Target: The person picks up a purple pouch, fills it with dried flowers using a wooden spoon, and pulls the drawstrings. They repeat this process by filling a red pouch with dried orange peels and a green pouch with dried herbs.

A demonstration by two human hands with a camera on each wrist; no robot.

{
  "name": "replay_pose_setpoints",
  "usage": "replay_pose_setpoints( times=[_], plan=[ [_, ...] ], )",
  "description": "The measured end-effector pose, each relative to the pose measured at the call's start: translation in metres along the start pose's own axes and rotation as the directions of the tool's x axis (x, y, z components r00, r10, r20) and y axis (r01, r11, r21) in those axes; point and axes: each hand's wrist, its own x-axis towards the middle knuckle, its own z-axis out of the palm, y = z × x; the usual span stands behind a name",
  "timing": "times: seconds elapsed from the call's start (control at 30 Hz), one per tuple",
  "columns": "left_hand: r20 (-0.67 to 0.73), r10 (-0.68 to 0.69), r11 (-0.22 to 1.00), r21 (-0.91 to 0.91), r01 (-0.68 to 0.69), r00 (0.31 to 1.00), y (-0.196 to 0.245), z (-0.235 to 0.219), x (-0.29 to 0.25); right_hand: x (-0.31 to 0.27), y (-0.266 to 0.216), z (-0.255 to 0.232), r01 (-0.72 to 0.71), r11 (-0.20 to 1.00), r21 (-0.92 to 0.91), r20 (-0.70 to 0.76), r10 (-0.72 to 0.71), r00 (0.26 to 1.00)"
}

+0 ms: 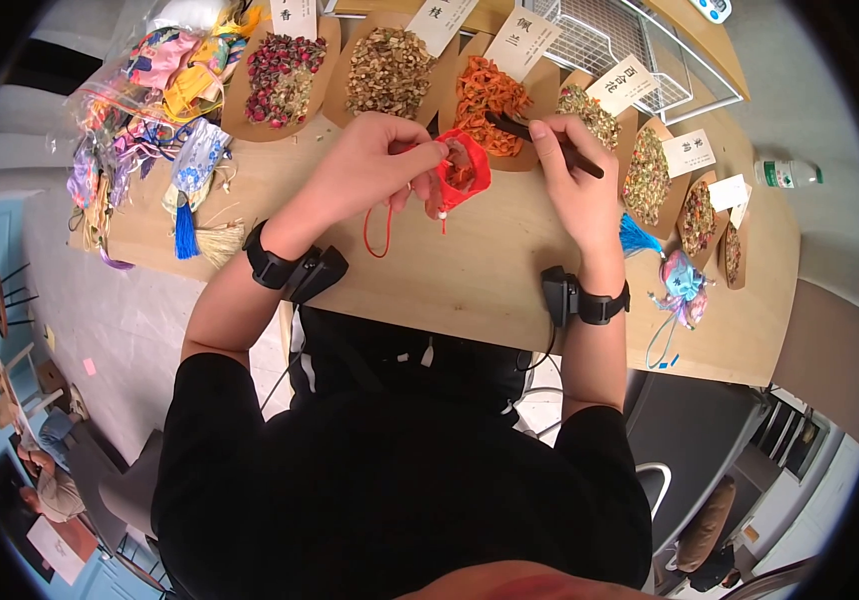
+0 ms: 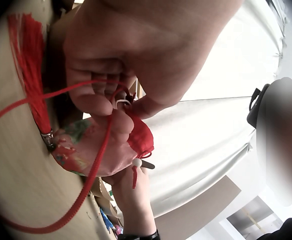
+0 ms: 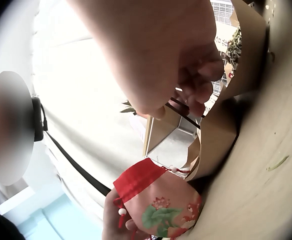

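Observation:
My left hand [image 1: 380,165] grips a small red drawstring pouch [image 1: 481,184] by its rim, its mouth gaping and some dark red-brown bits visible inside. In the right wrist view the pouch [image 3: 161,202] shows a pink side with a lotus and green leaf print. Its red cord [image 2: 81,197] loops below the fingers, and a red tassel [image 2: 33,75] hangs from it. Between thumb and fingers, my right hand [image 1: 585,185] holds a slim dark scoop [image 1: 513,127], its tip over the orange dried petals [image 1: 485,88] in a brown paper tray [image 1: 542,88].
More paper trays hold dried rosebuds [image 1: 285,65], brown chips [image 1: 390,75] and mixed herbs [image 1: 647,175], with lettered cards [image 1: 523,43] behind. Tasselled sachets [image 1: 195,165] pile up at left; a blue-pink sachet [image 1: 683,285] lies at right. A wire basket [image 1: 590,40] stands at the back.

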Motion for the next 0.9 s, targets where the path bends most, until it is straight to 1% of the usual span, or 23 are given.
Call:
replay_pose_setpoints(
  times=[0.03, 0.13, 0.23, 0.33, 0.43, 0.53, 0.67, 0.77, 0.8, 0.9],
  plan=[
    [0.0, -0.003, 1.0, -0.001, 0.003, 1.0, -0.001, 0.0, 0.0, 0.0, 0.0, 0.0, 0.003, 1.0, -0.018, 0.001, -0.003, 1.0],
    [0.002, -0.006, 1.0, -0.006, 0.006, 1.0, -0.002, 0.0, 0.001, 0.0, 0.004, 0.004, 0.031, 0.998, 0.052, -0.001, -0.031, 1.0],
    [0.005, -0.001, 1.0, -0.014, 0.001, 1.0, -0.001, 0.001, 0.0, 0.001, -0.001, 0.003, 0.148, 0.986, -0.082, 0.07, -0.143, 0.987],
    [0.004, 0.006, 1.0, -0.012, -0.006, 1.0, -0.002, 0.001, 0.001, 0.004, 0.001, 0.006, 0.303, 0.944, -0.128, 0.075, -0.295, 0.952],
    [0.006, 0.008, 1.0, 0.007, -0.008, 1.0, -0.002, 0.001, 0.002, 0.003, -0.001, 0.007, 0.278, 0.949, -0.146, 0.072, -0.27, 0.96],
    [0.009, -0.002, 1.0, -0.005, 0.002, 1.0, -0.003, 0.001, 0.002, 0.0, -0.001, 0.006, 0.145, 0.985, -0.098, 0.055, -0.14, 0.989],
    [0.024, 0.007, 0.998, -0.063, -0.006, 1.0, -0.004, 0.001, 0.003, -0.001, 0.001, -0.002, 0.095, 0.994, -0.047, -0.036, -0.097, 0.995],
    [0.04, 0.013, 0.996, -0.084, -0.009, 0.999, -0.004, 0.0, 0.003, 0.0, 0.015, -0.004, 0.057, 0.984, 0.166, -0.098, -0.041, 0.994],
    [0.048, 0.016, 0.996, -0.086, -0.011, 0.999, -0.004, -0.001, 0.003, 0.0, 0.005, -0.007, 0.015, 0.964, 0.265, -0.083, 0.007, 0.997],
    [0.04, 0.006, 0.997, -0.071, -0.003, 0.999, -0.001, 0.0, 0.002, -0.002, 0.0, -0.013, 0.074, 0.873, 0.482, -0.102, -0.028, 0.994]
  ],
)
